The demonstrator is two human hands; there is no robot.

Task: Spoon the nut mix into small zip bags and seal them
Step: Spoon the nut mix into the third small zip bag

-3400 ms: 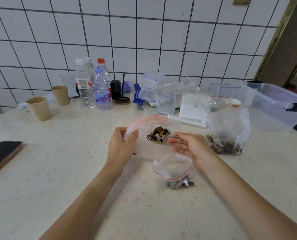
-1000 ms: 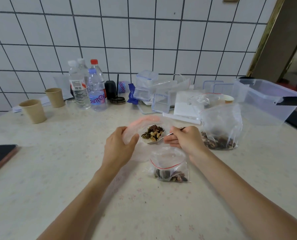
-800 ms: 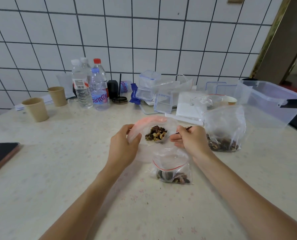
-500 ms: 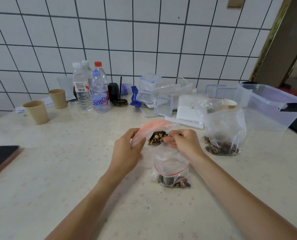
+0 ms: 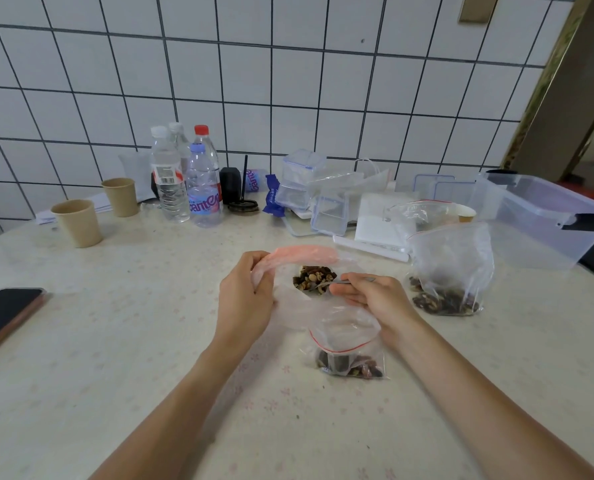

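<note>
Clear plastic is the trouble here — the big zip bag (image 5: 288, 285) at the centre of the frame sags unless its pink-edged mouth is held up, so the left hand (image 5: 245, 299), pinching that rim between thumb and curled fingers, should keep it lifted and wide. The right hand (image 5: 368, 296), fingers closed around the handle of a metal spoon (image 5: 326, 285), has a heaped load of nut mix (image 5: 312, 278) at the big bag's mouth; I judge the load should come out level and be tipped low into the small zip bag (image 5: 347, 348), or pieces will scatter on the pale table (image 5: 115, 358). That small bag lies just below the right hand, toward the viewer, with its red-lined mouth open and a shallow dark layer of nuts at its bottom — far from full, unsealed. A second clear bag (image 5: 451, 271) with nuts stands at right-centre, untouched.
</note>
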